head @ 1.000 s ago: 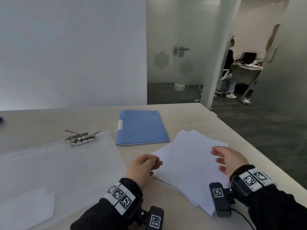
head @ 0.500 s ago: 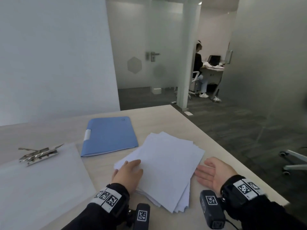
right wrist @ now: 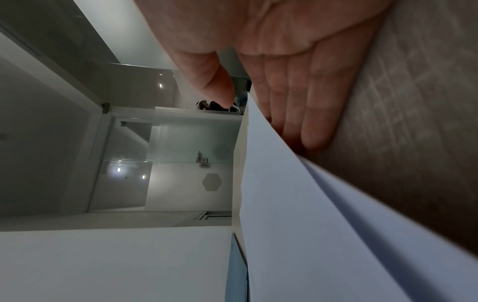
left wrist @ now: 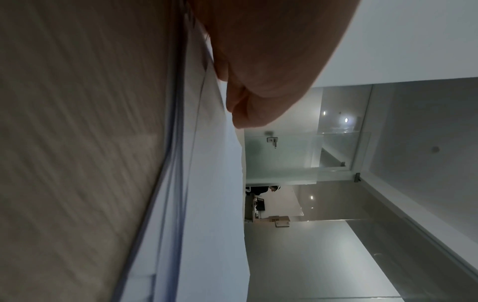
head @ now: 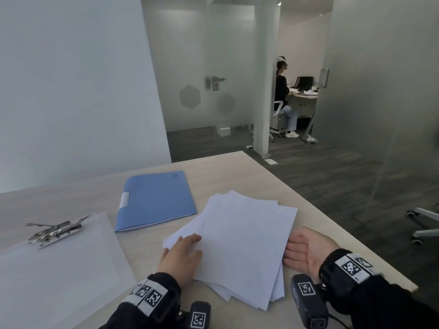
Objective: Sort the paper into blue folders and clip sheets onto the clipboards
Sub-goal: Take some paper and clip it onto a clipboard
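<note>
A loose stack of white paper (head: 242,243) lies on the table in front of me. My left hand (head: 183,254) lies flat at the stack's left edge, fingers under the top sheets. My right hand (head: 301,249) is palm up at the right edge, its straight fingers (right wrist: 310,114) slid under the paper (right wrist: 297,214). A closed blue folder (head: 154,200) lies beyond the stack to the left. A translucent clipboard (head: 61,269) with a metal clip (head: 55,230) sits at the left. The left wrist view shows the paper's edge (left wrist: 207,183) beside my left hand (left wrist: 258,71).
The light wooden table (head: 237,172) ends close to my right hand, with dark floor beyond. A chair base (head: 425,224) stands at the far right. A person (head: 283,98) sits at a desk in the room behind the glass partition.
Both hands have come down to the paper: the left went from curled above the table to flat at the stack's left edge, and the right slid its fingers under the right edge.
</note>
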Demonstrator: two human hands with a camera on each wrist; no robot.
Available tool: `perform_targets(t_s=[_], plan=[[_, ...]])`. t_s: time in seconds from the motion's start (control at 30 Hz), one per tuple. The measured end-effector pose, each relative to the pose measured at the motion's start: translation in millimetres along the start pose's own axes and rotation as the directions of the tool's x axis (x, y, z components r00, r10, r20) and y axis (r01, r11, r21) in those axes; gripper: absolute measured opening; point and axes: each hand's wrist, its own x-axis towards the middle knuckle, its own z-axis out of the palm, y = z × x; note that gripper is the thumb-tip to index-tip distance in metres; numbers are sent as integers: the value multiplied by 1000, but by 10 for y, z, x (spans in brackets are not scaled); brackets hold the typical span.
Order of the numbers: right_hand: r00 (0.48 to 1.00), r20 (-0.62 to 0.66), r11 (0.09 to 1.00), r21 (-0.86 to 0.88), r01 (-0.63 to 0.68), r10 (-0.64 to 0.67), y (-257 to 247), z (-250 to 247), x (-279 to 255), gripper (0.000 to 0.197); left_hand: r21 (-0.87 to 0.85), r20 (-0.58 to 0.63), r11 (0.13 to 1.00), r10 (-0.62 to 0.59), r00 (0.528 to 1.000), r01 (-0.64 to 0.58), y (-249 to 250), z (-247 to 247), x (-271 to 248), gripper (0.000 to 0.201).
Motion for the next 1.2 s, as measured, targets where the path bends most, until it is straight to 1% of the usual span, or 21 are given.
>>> perform_targets(t_s=[0.07, 0.2, 0.4, 0.57, 0.67, 0.8, 0.87, 0.93, 1.0, 1.07, 1.1, 1.17, 1.2], plan=[[1000, -4, 1000, -21, 3, -3, -6, -1, 6, 27, 17, 18, 1000, 18, 1000, -19, -14, 16, 12, 33], [1000, -4, 999, -38, 29, -29, -5, 14, 16, 22, -24, 44, 1000, 15, 999, -14, -21, 25, 6, 35], [996, -24, 971, -226, 74, -82, -39, 90, 35, 6, -20, 63, 1000, 13, 998, -12, -43, 47, 30, 29], [989, -77, 939, -331, 95, -127, -77, 36, 93, 10, 10, 80, 1000, 13, 997, -14, -31, 24, 11, 24], [981, -106, 928, -353, 118, -165, -92, -27, 119, 6, 22, 75, 1000, 11, 997, -12, -26, 25, 18, 25], [986, -69, 942, -312, 125, -154, -86, -50, 97, 9, 22, 80, 1000, -7, 997, 6, -2, 22, 17, 23], [986, -48, 928, -348, 135, -161, -77, -20, 110, 12, 9, 74, 1000, -8, 997, 7, 10, 16, 11, 23], [985, -32, 918, -368, 144, -168, -59, 25, 104, 9, 7, 70, 1000, -11, 997, 10, 11, 23, 17, 25], [977, -34, 897, -404, 179, -211, -58, 41, 120, 9, 9, 70, 1000, -11, 997, 11, -1, 27, 18, 29], [963, -21, 867, -442, 232, -269, -79, 36, 103, 10, -69, 58, 998, -3, 998, 7, 11, -2, 4, 23], [953, -9, 847, -461, 266, -304, -97, 34, 63, 10, -152, 28, 988, -2, 1000, 6, 28, -37, -17, 21], [916, 15, 802, -477, 359, -401, -160, 23, -28, 12, -299, -70, 954, -24, 997, 2, 69, -115, -27, 24], [894, 26, 790, -458, 408, -447, -192, 18, -70, 14, -312, -123, 950, -20, 992, -20, 89, -152, -19, 25]])
